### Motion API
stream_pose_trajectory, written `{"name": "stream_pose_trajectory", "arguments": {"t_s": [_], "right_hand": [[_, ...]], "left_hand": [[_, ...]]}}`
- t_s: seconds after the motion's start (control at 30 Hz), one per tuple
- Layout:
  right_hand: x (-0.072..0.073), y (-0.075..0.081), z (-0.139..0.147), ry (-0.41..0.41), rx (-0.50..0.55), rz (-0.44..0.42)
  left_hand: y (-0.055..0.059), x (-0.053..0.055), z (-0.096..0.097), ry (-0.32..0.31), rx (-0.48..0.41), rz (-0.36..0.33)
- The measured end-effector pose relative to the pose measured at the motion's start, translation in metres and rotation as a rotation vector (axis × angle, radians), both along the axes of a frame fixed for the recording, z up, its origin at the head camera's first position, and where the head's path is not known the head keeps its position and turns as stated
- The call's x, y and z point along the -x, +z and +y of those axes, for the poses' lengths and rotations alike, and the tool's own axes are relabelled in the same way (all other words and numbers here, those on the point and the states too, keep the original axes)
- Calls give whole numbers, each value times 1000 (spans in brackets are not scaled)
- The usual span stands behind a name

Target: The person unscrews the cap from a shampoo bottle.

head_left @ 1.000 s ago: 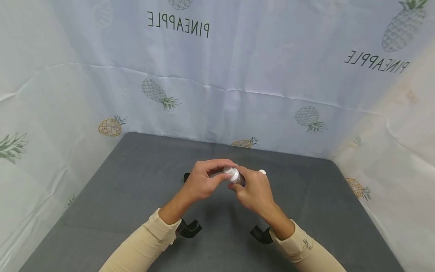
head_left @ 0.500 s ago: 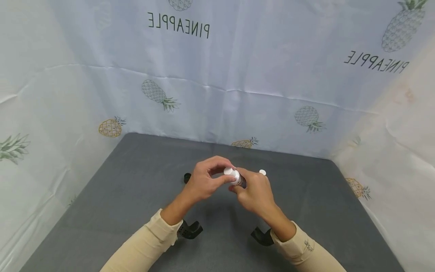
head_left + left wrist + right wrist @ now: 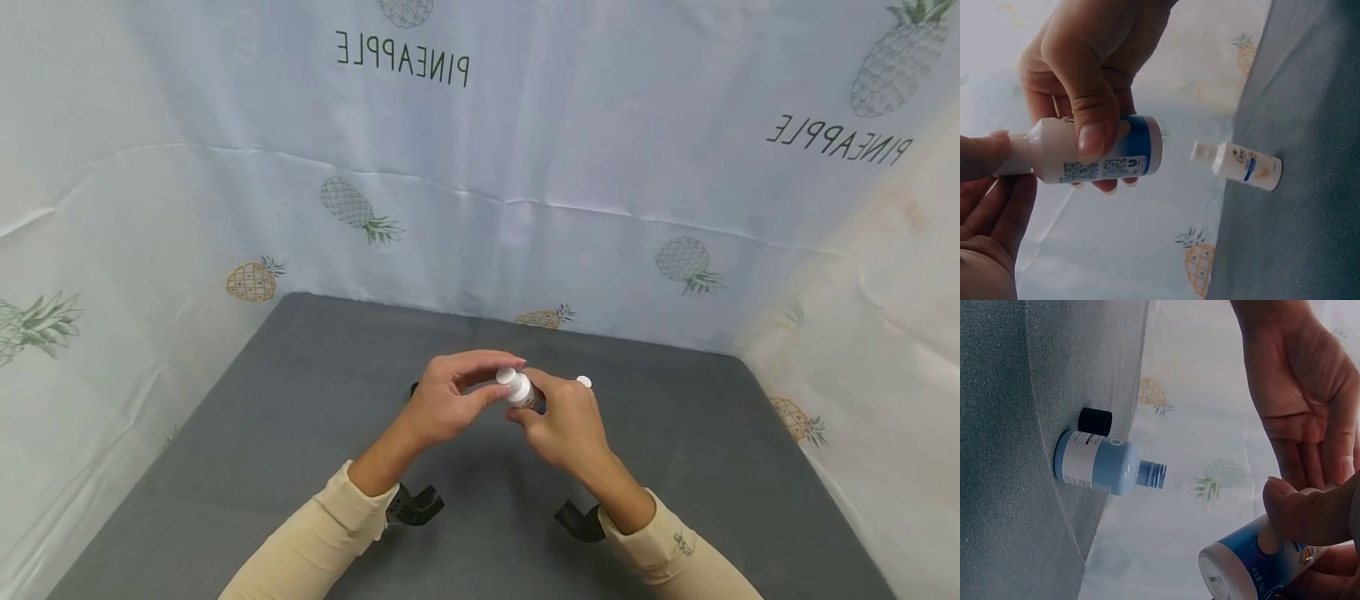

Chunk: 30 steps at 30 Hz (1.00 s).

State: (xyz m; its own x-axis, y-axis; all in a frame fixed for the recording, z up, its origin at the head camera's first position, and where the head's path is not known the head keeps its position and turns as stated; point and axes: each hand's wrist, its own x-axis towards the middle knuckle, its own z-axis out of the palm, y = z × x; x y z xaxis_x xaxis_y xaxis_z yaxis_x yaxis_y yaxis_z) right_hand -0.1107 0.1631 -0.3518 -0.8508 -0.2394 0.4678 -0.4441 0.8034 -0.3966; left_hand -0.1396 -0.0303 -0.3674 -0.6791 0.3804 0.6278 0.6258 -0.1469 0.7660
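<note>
Between both hands a small white bottle with a blue band near its base [image 3: 1138, 147] is held up off the table. My right hand [image 3: 566, 421] grips its body, thumb on one side and fingers on the other. At the top end, the thumb and fingers of my left hand [image 3: 446, 396] pinch the white cap [image 3: 507, 376]. The bottle tilts, cap toward me in the head view. A second white bottle, labelled Dove [image 3: 1247, 167], stands capped on the table behind my right hand.
In the right wrist view a blue bottle [image 3: 1094, 464] with a bare threaded neck stands on the grey table [image 3: 300, 467]. Beside it is a black cap [image 3: 1095, 421]. Pineapple-print curtains [image 3: 487, 242] enclose the table's back and sides.
My left fingers have shifted slightly round the cap. The right hand keeps its grip on the bottle, which stays in about the same place. The head view has swung slightly left.
</note>
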Motion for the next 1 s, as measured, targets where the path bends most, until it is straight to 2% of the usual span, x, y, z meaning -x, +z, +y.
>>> {"name": "stream_pose_trajectory", "arguments": {"t_s": [0.43, 0.57, 0.77, 1.0], "right_hand": [[-1, -3, 2, -5, 7, -27], [-1, -3, 3, 0, 2, -21], [-1, -3, 5, 6, -7, -5], [-2, -2, 4, 14, -7, -4]], "left_hand": [[-1, -1, 3, 80, 7, -38], [-3, 1, 6, 88, -10, -20], [-4, 3, 8, 60, -29, -1], [-3, 4, 4, -23, -35, 8]]}}
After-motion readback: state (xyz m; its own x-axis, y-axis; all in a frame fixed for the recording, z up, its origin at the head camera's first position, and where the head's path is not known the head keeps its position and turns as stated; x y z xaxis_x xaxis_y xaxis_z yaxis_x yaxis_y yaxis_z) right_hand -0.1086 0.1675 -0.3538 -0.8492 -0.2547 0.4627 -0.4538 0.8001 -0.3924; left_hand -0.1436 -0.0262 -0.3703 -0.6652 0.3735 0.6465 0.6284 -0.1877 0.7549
